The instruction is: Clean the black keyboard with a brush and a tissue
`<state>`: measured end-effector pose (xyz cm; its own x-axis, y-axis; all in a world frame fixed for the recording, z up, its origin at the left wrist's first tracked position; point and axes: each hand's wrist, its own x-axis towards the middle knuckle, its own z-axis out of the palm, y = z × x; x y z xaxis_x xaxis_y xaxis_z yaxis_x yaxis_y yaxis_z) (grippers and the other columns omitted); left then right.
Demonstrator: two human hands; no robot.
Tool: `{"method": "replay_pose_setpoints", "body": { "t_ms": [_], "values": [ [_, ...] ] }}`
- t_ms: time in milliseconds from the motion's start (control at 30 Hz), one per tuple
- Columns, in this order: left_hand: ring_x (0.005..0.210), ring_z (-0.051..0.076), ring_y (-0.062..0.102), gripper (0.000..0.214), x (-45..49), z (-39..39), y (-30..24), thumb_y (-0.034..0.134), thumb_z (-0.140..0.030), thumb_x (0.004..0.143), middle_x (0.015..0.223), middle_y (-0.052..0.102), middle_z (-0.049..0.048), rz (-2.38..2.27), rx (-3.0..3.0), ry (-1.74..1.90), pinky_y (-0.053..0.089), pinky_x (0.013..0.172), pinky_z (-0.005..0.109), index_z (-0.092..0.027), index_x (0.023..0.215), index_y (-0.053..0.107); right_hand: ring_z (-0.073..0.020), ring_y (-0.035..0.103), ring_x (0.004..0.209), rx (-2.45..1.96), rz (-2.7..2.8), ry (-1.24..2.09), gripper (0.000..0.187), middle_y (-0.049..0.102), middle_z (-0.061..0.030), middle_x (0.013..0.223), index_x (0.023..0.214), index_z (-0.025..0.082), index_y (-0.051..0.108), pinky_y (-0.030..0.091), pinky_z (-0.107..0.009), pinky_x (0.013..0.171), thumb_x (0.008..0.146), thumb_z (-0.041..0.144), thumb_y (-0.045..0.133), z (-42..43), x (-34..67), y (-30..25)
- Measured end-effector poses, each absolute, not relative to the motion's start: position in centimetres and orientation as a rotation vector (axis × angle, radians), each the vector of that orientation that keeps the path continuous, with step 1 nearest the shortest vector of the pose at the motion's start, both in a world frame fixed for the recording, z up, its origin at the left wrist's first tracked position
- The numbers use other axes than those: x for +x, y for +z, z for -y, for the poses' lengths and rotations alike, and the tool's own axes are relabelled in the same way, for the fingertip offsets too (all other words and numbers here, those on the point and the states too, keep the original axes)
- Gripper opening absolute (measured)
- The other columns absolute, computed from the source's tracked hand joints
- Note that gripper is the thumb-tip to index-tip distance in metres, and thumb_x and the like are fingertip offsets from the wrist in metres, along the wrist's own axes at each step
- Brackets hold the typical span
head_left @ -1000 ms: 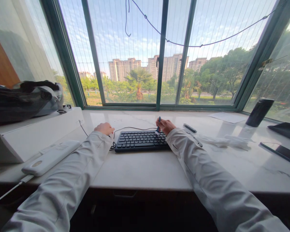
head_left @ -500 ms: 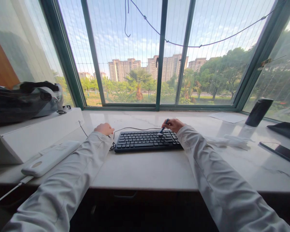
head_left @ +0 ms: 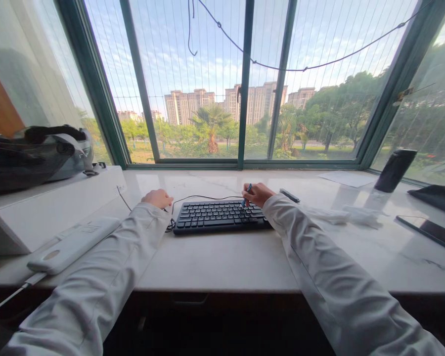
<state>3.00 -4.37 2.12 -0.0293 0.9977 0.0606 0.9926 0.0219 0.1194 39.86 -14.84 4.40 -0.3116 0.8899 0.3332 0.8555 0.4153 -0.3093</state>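
A black keyboard lies flat on the white marbled counter. Over its right half, my right hand pinches a small blue-handled brush, held nearly upright. The brush tip points down at the keys, and the right forearm covers the keyboard's right end. My left hand rests on the counter just left of the keyboard, curled into a loose fist. No object shows in the left hand, though its palm side is hidden. A thin black cable bunches between this hand and the keyboard's left edge.
At left, a white box bears a dark bag-like item, with a white power strip beside it. To the right are crumpled white plastic, a phone, a dark cylinder and paper. Windows stand behind.
My right hand has moved slightly left over the keys with the brush, which is now more upright. A dark slim object beyond my right wrist has come into view. My left hand stays put.
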Motion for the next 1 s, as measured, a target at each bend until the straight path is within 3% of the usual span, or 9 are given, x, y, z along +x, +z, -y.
{"method": "replay_pose_setpoints", "body": {
  "t_ms": [433,867,1000],
  "values": [
    [0.091,0.028,0.060,0.034,3.0,4.2,1.9,0.054,-0.051,0.070,0.098,0.068,0.0096,-2.242,2.141,0.202,0.045,0.074,0.033,-0.026,0.080,0.074,-0.0133,0.057,0.058,-1.446,2.201,0.414,0.032,0.064,-0.0001,0.052,0.071,0.019,0.054,0.038,-0.023,0.058,0.091,0.040,0.040,15.9,39.6,5.2],
    [0.092,0.028,0.061,0.034,2.9,4.0,1.9,0.053,-0.050,0.070,0.098,0.068,0.0106,-2.234,2.161,0.192,0.046,0.073,0.032,-0.025,0.079,0.075,-0.0114,0.057,0.048,-1.433,2.179,0.475,0.029,0.057,0.0033,0.044,0.064,0.019,0.052,0.037,-0.021,0.052,0.087,0.033,0.041,15.7,39.4,5.0],
    [0.092,0.027,0.061,0.034,3.0,4.0,1.9,0.053,-0.050,0.070,0.098,0.069,0.0101,-2.221,2.172,0.192,0.046,0.073,0.031,-0.025,0.078,0.075,-0.0110,0.055,0.043,-1.420,2.081,0.308,0.033,0.055,0.0033,0.044,0.066,0.019,0.052,0.039,-0.021,0.052,0.090,0.034,0.036,15.6,39.5,4.9]
  ]
}}
